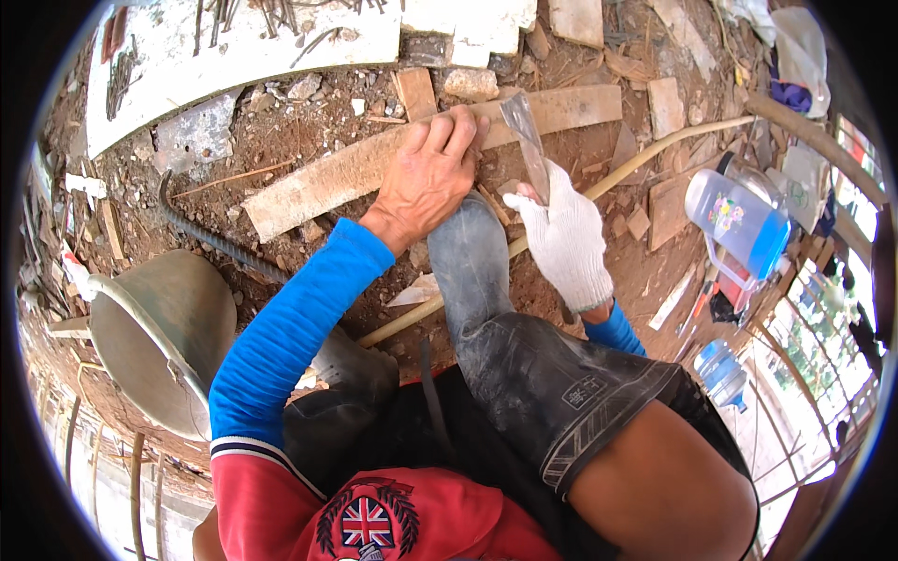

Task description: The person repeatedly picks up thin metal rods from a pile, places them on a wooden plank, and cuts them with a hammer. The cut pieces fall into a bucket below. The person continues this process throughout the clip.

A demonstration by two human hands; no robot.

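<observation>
My bare left hand (432,168) is closed over a long, thin wooden board (309,187) lying across the dirt just beyond my knee. My right hand (558,229), in a white knit glove, grips a flat metal blade tool (524,126), held upright with its upper part over the board beside my left hand. My booted leg (472,271) is bent beneath the board's near edge. The blade's handle is mostly hidden by my gloved fingers.
A grey bucket (140,337) stands at left beside a bent rebar (224,245). A long pale pole (645,154) crosses behind my leg. Wood scraps, rubble and a white sheet (234,37) lie ahead. A plastic pitcher (734,215) and water bottle (718,372) are at right.
</observation>
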